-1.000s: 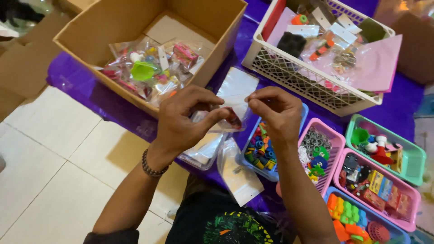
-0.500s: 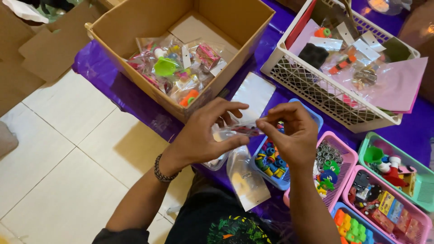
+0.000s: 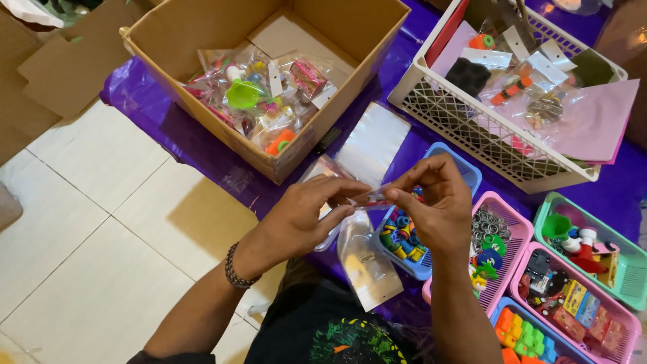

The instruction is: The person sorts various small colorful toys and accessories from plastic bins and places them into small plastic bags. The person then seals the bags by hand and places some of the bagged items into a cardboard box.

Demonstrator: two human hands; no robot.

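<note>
- Sitting far left, one cardboard box point(image 3: 202, 87) holds a heap of clear toy packets point(image 3: 263, 94) – too jumbled to count.
- Nearer, the left hand point(image 3: 303, 219), a bead bracelet point(image 3: 236, 266) on its wrist, pinches one end of a small clear bag point(image 3: 369, 199).
- Under both hands lie two more clear packets point(image 3: 367, 263) on the purple cloth point(image 3: 195, 141).
- Meeting it, the right hand point(image 3: 438, 209) has thumb and forefinger closed on the bag's other end – the bag is held between the two hands, above a blue tray point(image 3: 465, 172).
- Far right stands one white basket point(image 3: 485, 138); near right, two pink trays point(image 3: 512, 226) and one green tray point(image 3: 630, 283) of small toys.
</note>
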